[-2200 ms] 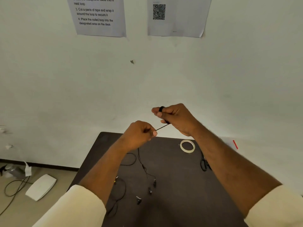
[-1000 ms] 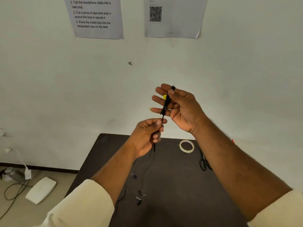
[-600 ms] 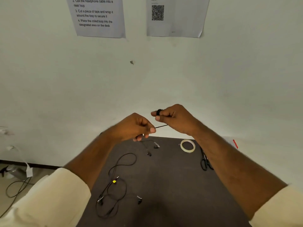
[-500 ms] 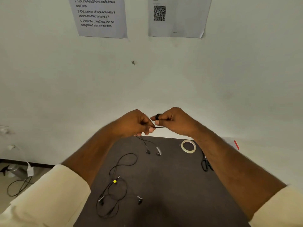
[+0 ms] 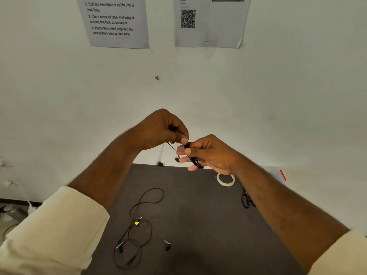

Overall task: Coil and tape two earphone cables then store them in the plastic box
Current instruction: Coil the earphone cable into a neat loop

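Second earphone cable [image 5: 137, 225] lies loose on the table [image 5: 198, 225] at 7 o'clock, untouched. Left hand [image 5: 162, 130] pinches the free strand, fingers curled tight. Right hand [image 5: 208, 153] at 12 o'clock holds the coil [image 5: 193, 158] between thumb and fingers. Risk: weak pinch, loops spring apart; dangling earbuds may snag. Tape roll [image 5: 225, 179] and scissors [image 5: 246, 200] sit at 2 o'clock.

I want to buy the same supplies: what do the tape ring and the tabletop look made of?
The tape ring looks like translucent plastic film, pale and slightly glossy, since the dark surface shows through its hollow centre and the band reads whitish. The tabletop looks like matte dark brown laminate or painted board, flat with no visible grain; I cannot tell which.
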{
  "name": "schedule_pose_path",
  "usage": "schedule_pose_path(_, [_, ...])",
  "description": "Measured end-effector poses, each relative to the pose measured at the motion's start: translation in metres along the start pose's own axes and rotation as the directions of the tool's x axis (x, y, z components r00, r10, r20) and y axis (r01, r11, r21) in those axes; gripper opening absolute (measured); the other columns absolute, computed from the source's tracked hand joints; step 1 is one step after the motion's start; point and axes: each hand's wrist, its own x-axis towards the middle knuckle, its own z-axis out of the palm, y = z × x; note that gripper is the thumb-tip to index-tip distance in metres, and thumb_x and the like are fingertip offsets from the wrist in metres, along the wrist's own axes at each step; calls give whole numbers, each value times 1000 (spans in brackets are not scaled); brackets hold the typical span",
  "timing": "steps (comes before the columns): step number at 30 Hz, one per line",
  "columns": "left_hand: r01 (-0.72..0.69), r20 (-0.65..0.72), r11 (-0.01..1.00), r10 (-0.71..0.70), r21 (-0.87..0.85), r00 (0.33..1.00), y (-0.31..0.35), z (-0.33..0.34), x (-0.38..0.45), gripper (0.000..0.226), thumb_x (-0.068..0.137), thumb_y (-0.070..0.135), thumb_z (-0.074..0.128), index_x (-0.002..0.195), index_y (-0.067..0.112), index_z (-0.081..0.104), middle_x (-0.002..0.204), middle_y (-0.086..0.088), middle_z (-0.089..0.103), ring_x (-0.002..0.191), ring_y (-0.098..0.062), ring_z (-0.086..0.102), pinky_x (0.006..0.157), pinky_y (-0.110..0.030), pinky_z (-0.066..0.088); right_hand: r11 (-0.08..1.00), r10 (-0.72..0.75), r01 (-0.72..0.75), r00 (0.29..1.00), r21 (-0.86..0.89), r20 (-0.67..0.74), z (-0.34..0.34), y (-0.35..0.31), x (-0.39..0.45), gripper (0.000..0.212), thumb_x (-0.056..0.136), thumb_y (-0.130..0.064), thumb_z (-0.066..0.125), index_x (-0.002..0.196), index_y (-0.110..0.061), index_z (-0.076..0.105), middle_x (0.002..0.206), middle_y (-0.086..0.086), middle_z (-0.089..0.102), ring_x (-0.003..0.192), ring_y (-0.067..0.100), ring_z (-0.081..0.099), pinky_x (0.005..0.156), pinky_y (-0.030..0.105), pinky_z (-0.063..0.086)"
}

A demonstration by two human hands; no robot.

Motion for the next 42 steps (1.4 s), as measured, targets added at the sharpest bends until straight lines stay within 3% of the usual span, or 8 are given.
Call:
schedule_pose_path(8, [-49, -20, 998, 48, -31, 999, 7, 2, 8, 13, 73, 11, 82, 77, 22, 76, 77, 3, 75, 76, -17, 70, 72, -24, 55, 990, -37, 38, 999, 135, -5, -4, -2, -4, 23, 86, -19, 65, 104, -7, 72, 112, 14, 71, 106, 31, 67, 83, 55, 55])
schedule_pose_path(15, [-151, -88, 956, 133, -252, 987, 7, -4, 11, 7, 77, 18, 78, 77, 25, 78, 76, 4, 74, 69, -8, 66, 61, -20, 52, 937, -85, 37, 989, 346, 123, -4, -17, -10, 21, 85, -15, 63, 101, -4, 73, 104, 21, 71, 99, 41, 68, 77, 58, 55])
schedule_pose_path(21, [2, -102, 611, -136, -792, 986, -14, 49, 7, 39, 95, 7, 52, 65, 21, 74, 59, 3, 63, 57, -10, 58, 59, -24, 51, 841, -244, 150, 962, 521, 118, 0, -28, -6, 20, 88, -14, 60, 99, -4, 72, 100, 18, 72, 94, 35, 70, 74, 59, 55])
schedule_pose_path(27, [47, -92, 467, -270, -883, 958, -27, 90, -5, 34, 100, 2, 45, 80, 11, 70, 57, -3, 53, 50, -13, 47, 53, -27, 46, 763, -287, 255, 957, 594, -42, -6, -30, 3, 22, 86, -18, 61, 101, -9, 74, 108, 14, 72, 100, 34, 69, 74, 50, 58])
schedule_pose_path(32, [135, -196, 848, -268, -512, 943, -37, 96, -13, 23, 99, 21, 54, 89, 13, 74, 67, -3, 66, 66, -16, 62, 67, -24, 51, 768, -246, 342, 938, 542, -243, -10, -20, 10, 23, 84, -18, 62, 103, -9, 72, 111, 13, 71, 107, 35, 66, 85, 54, 55])
schedule_pose_path(36, [210, -209, 913, -294, -349, 933, -39, 101, -15, 14, 95, 23, 60, 97, 17, 73, 75, 2, 68, 68, -12, 64, 65, -24, 53, 897, -253, 351, 905, 267, -342, -13, -10, 14, 16, 92, -9, 59, 103, -8, 70, 109, 11, 72, 101, 29, 69, 83, 42, 58])
schedule_pose_path(39, [250, -327, 968, -226, 32, 918, -35, 105, -11, 25, 95, 20, 58, 118, 21, 68, 94, 2, 68, 76, -11, 61, 70, -24, 49, 954, -275, 300, 890, 13, -364, -5, 8, 20, 15, 93, -1, 58, 100, 0, 71, 104, 5, 72, 99, 24, 70, 84, 32, 57])
schedule_pose_path(42, [263, -361, 891, -123, 369, 924, -31, 110, -13, 27, 98, 14, 48, 119, 17, 66, 104, -4, 67, 89, -22, 62, 77, -32, 51, 966, -256, 215, 888, -147, -382, 1, 26, 26, 14, 92, -5, 60, 99, -2, 72, 98, -2, 73, 94, 16, 70, 86, 32, 56])
